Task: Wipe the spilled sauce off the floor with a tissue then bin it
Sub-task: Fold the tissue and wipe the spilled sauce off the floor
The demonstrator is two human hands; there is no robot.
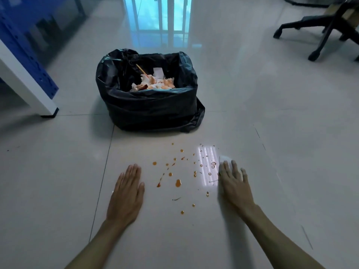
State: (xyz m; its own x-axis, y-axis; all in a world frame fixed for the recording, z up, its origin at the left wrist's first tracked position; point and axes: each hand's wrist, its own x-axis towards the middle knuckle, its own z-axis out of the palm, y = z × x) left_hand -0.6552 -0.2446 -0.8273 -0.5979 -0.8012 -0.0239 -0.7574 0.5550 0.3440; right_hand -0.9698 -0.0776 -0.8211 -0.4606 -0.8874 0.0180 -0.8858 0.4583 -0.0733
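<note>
Looking down from the head camera, the right hand [233, 181] lies flat, fingers spread, pressing a white tissue [225, 158] to the floor [291, 133] beside the orange sauce [178, 183]. The left hand [128, 193] rests open and empty. Sweeping flat-handed could, I reckon, smear the drops wider or dirty the fingers. The bin [151, 105], just beyond, has a loose liner a tossed tissue might catch. No writing is readable.

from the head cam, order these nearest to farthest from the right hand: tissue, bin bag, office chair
1. tissue, under the right hand, poking past its fingertips
2. bin bag, ahead and left
3. office chair, far corner, ahead and right
</note>
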